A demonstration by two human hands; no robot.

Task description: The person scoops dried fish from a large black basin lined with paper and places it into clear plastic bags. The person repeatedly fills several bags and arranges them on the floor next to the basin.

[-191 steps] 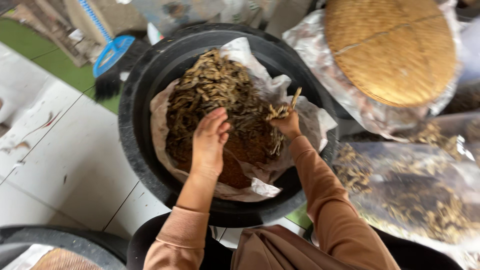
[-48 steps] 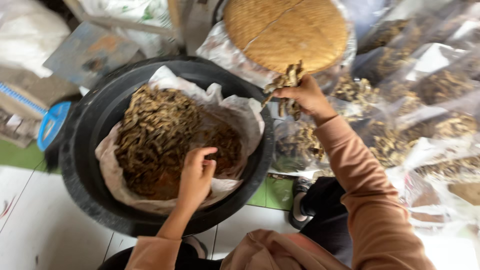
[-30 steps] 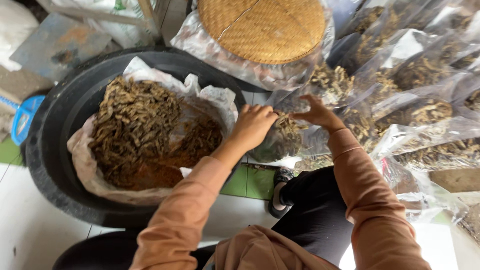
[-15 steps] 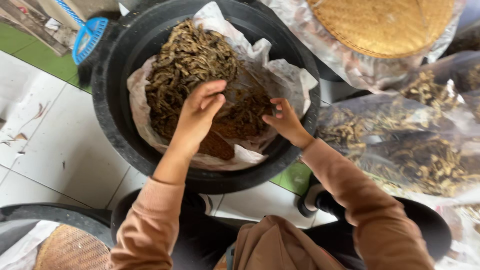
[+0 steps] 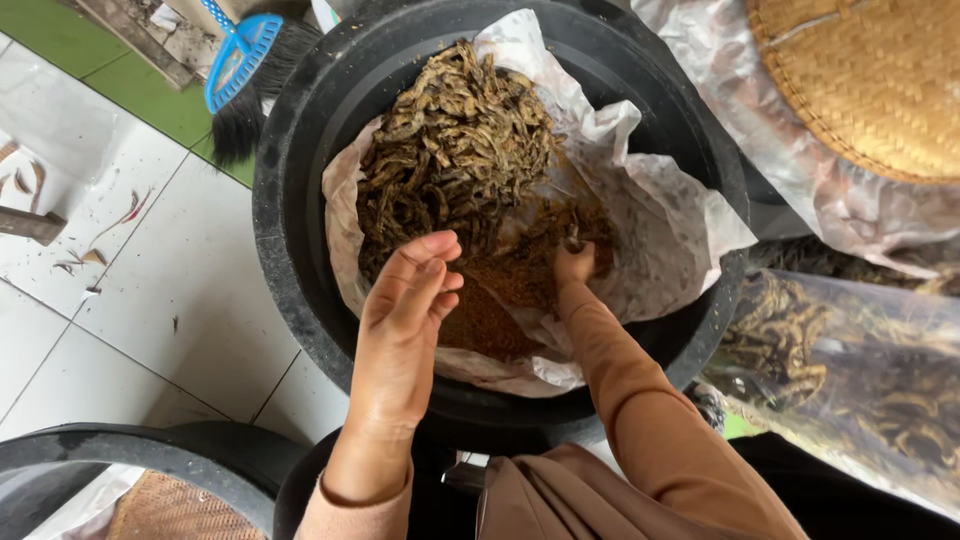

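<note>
A white tiled floor (image 5: 130, 300) fills the left side of the view, with a green strip along its upper left edge. A blue plastic hand broom with black bristles (image 5: 240, 70) lies at that strip, its bristles just beside the upper left rim of a large black round plastic tub (image 5: 290, 290). A second black tub rim (image 5: 120, 450) shows at the lower left corner.

The large tub is lined with a crumpled white paper sheet (image 5: 660, 220). A heap of dark brown dried curled pieces (image 5: 450, 150) occupies the upper left part of the liner; fine reddish-brown crumbs (image 5: 500, 300) cover the liner toward its lower centre.

The left hand (image 5: 410, 300) hovers above the near left portion of the liner — fingers loosely extended and held together, palm turned sideways, gripping nothing visible. The right hand (image 5: 575, 265) is lower, at the centre of the liner, resting in the crumbs at the edge of the heap; its fingers curl downward into the material — whether they enclose any pieces cannot be determined. Both forearms wear tan long sleeves (image 5: 650, 420).

To the right of the tub, a clear plastic bag holding similar dried pieces (image 5: 850, 370) lies against the tub's right rim. A round woven bamboo tray (image 5: 860, 80), wrapped in clear plastic, sits at the upper right corner.
</note>
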